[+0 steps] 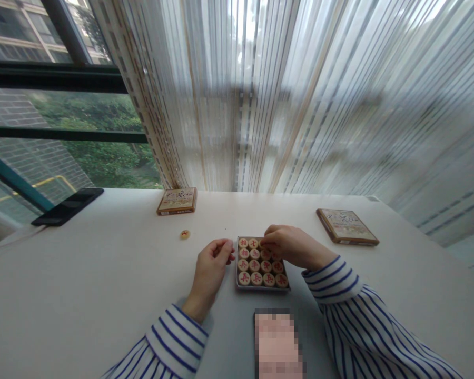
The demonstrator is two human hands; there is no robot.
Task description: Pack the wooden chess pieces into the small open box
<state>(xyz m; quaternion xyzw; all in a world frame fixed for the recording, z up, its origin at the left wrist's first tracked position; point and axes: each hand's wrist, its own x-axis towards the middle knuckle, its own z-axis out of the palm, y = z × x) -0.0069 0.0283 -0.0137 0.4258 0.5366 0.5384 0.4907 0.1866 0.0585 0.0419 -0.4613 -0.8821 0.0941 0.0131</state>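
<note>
A small square box (238, 273) holds rows of round wooden Chinese chess pieces (255, 266) with red characters. My right hand (290, 245) reaches over its far right part, thumb and fingertips pinched on a Chinese chess piece (262, 243) in the back row. That hand hides part of the back rows. Just left of the box is my left hand (213, 266), its fingers curled and thumb against the forefinger; whatever may be between them is hidden. One loose piece (185, 234) lies face up on the table, beyond and left of my left hand.
On the white table (114, 284), a flat printed box (177, 201) lies at the back left and a similar one (347, 226) at the right. A black phone (69, 206) rests at the far left edge. Nearest me is a phone with a pixelated screen (277, 342). Curtains hang behind.
</note>
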